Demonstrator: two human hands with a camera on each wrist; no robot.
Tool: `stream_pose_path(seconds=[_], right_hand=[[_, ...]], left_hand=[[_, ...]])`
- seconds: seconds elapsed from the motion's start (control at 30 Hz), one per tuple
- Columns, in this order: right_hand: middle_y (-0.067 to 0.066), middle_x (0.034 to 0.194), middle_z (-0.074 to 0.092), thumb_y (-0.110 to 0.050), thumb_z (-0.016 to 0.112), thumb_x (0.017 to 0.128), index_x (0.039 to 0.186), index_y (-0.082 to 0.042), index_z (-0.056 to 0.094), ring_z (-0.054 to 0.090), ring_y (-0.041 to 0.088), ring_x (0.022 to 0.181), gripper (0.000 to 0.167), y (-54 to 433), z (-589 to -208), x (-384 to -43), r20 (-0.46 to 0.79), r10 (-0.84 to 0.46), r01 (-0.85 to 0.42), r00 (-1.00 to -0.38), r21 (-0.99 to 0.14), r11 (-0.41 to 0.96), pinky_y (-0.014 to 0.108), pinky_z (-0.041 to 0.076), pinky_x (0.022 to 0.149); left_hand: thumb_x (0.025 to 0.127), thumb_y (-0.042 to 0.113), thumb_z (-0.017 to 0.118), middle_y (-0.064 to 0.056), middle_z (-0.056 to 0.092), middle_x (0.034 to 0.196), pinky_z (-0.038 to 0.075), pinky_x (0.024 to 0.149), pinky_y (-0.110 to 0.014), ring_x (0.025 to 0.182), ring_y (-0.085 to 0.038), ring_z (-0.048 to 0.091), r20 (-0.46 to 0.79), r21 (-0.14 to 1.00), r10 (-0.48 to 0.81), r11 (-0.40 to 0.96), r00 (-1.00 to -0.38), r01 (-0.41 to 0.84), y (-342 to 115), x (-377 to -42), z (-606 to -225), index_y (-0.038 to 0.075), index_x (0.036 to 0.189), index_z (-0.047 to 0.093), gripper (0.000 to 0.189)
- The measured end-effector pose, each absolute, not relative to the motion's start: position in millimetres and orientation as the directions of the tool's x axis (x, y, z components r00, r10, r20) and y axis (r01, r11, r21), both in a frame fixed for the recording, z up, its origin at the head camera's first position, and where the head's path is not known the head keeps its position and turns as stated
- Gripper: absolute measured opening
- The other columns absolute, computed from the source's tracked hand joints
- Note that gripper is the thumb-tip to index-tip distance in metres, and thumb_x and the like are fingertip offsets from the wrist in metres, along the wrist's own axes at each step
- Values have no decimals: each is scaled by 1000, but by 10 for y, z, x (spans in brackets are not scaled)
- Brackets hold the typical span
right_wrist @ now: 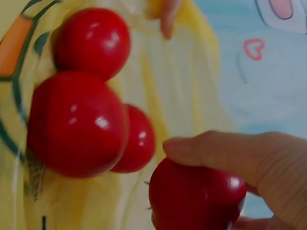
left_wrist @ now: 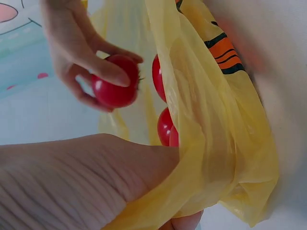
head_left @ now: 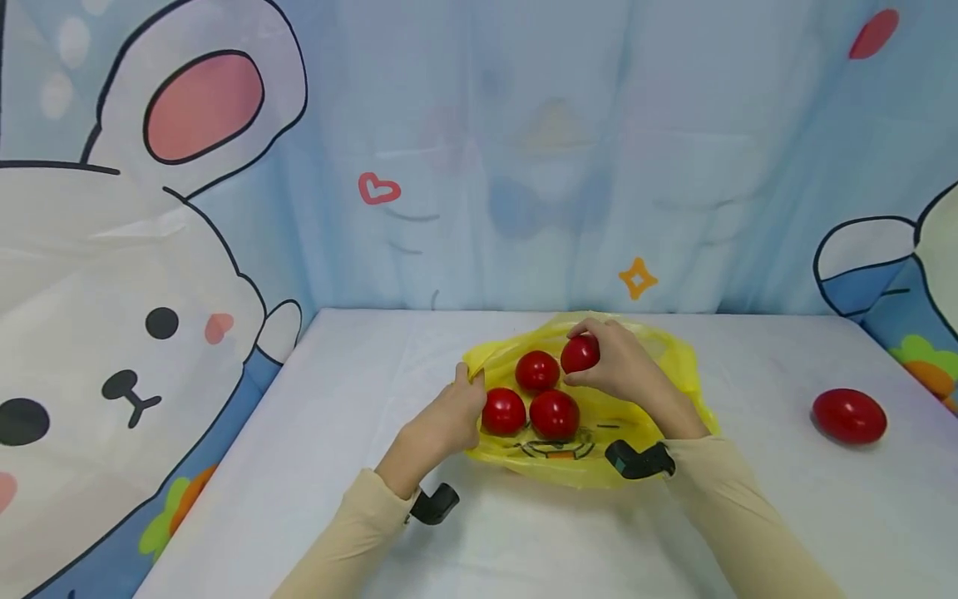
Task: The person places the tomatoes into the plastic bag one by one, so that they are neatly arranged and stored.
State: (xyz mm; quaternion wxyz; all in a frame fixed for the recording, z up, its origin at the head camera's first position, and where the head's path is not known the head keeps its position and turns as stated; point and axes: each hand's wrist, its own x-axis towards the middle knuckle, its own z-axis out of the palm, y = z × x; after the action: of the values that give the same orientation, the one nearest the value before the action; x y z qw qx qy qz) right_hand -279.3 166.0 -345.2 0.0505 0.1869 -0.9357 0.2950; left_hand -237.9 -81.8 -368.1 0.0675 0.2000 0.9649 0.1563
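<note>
A yellow plastic bag [head_left: 636, 420] lies on the table, its mouth held wide at the left by my left hand [head_left: 453, 410], which pinches the rim. Three red tomatoes, among them a front one [head_left: 555, 415], sit together in the bag. With thumb and fingers, my right hand [head_left: 619, 359] grips another tomato [head_left: 580, 353] at the bag's far side. In the right wrist view the gripped tomato [right_wrist: 196, 196] is close to the others but apart from them. The left wrist view shows the bag's thin film [left_wrist: 211, 143] over the left fingers, hiding most of them.
One more red tomato [head_left: 849, 416] rests on the white table [head_left: 778, 491] to the right, away from the bag. Behind the table hangs a blue printed curtain [head_left: 464, 100]. Both forearms wear black wrist cameras, one [head_left: 435, 504] on the left.
</note>
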Motion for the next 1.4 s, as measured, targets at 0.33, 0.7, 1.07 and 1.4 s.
stream_pose_path(seconds=[0.33, 0.7, 1.07, 1.4], right_hand=[[35, 122, 58, -2, 89, 79, 124, 11, 60, 57, 50, 108, 55, 1734, -3655, -2981, 164, -270, -316, -949, -535, 783, 58, 57, 88], [38, 120, 51, 1, 87, 78, 124, 11, 57, 55, 52, 109, 55, 1825, -3892, -3078, 142, -220, -261, -965, -569, 780, 63, 54, 92], [35, 123, 60, -7, 92, 77, 125, 10, 61, 57, 50, 110, 59, 1862, -3978, -3118, 91, -236, -247, -968, -540, 805, 61, 53, 94], [34, 124, 59, -10, 91, 79, 126, 9, 61, 56, 49, 111, 59, 1872, -3990, -3154, 76, -247, -250, -966, -517, 818, 60, 53, 94]], left_hand=[[85, -11, 76, -38, 28, 157, 46, 60, -24, 75, -24, 56, -59, 295, 421, 873, -905, 387, -805, -2375, -3660, -14, 152, 40, 76], [84, -12, 76, -37, 34, 152, 44, 60, -25, 73, -23, 55, -52, 299, 433, 867, -900, 399, -818, -2366, -3667, -14, 145, 48, 67], [85, -12, 76, -35, 34, 152, 44, 58, -24, 71, -22, 55, -69, 301, 425, 872, -903, 387, -814, -2363, -3692, -13, 149, 44, 72], [84, -13, 75, -36, 34, 152, 41, 56, -23, 70, -22, 52, -74, 297, 438, 867, -896, 399, -819, -2377, -3716, -14, 151, 41, 75]])
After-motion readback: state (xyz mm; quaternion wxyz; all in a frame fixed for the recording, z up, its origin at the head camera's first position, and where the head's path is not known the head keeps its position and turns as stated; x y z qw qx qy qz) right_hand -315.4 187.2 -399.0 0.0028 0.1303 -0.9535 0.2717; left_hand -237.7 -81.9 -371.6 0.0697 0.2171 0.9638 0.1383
